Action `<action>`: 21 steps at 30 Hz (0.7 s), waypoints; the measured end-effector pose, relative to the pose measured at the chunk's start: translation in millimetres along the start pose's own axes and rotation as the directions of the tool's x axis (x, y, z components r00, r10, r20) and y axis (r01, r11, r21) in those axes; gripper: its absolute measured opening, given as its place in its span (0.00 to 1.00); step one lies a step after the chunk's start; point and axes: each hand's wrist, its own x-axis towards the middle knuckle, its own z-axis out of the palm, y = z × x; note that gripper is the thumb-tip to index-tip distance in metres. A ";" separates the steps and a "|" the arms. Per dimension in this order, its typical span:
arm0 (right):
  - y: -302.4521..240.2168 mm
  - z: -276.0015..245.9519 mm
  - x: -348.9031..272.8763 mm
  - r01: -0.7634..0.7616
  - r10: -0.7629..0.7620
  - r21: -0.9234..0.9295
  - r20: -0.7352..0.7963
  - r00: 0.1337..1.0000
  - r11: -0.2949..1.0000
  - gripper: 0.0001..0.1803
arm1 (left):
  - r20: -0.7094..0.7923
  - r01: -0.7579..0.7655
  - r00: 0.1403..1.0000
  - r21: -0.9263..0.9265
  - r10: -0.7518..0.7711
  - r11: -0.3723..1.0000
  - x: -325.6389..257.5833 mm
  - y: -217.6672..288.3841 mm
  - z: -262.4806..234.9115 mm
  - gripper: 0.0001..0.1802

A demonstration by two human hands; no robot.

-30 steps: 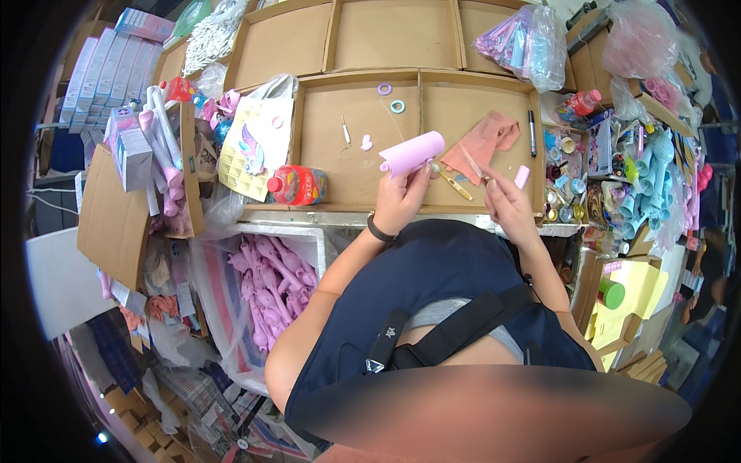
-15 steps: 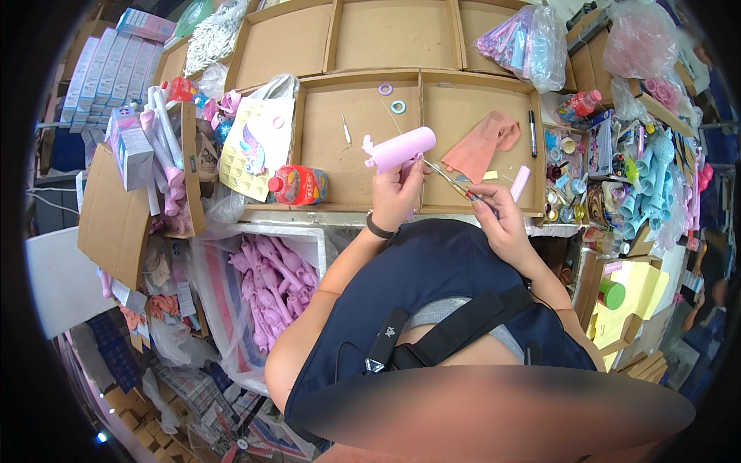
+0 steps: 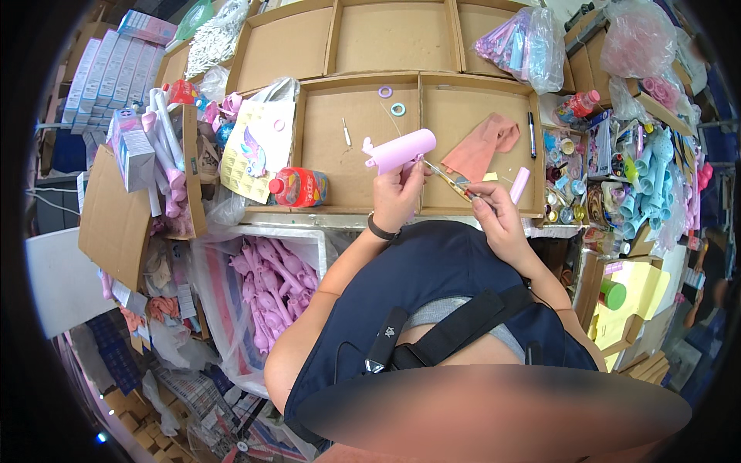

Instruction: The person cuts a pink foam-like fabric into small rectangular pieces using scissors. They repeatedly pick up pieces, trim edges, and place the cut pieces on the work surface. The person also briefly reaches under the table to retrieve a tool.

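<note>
Left hand (image 3: 395, 199) grips pink tube (image 3: 401, 150); right hand (image 3: 494, 216) pinches screwdriver (image 3: 449, 178) (tip touching tube).

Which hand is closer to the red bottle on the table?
The left hand. It holds the pink tube a little to the right of the red bottle. The right hand, holding a thin tool, is farther right, beyond the left hand.

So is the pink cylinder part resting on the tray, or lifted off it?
Lifted. The left hand holds the pink cylinder part in the air above the cardboard tray, lying roughly sideways, while the right hand points a thin tool at it.
</note>
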 end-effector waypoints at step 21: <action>-0.7 0.7 2.3 0.013 -0.013 -0.023 0.002 1.000 1.000 0.12 | -0.001 0.082 0.997 -0.049 -0.082 0.995 0.5 4.3 4.5 0.08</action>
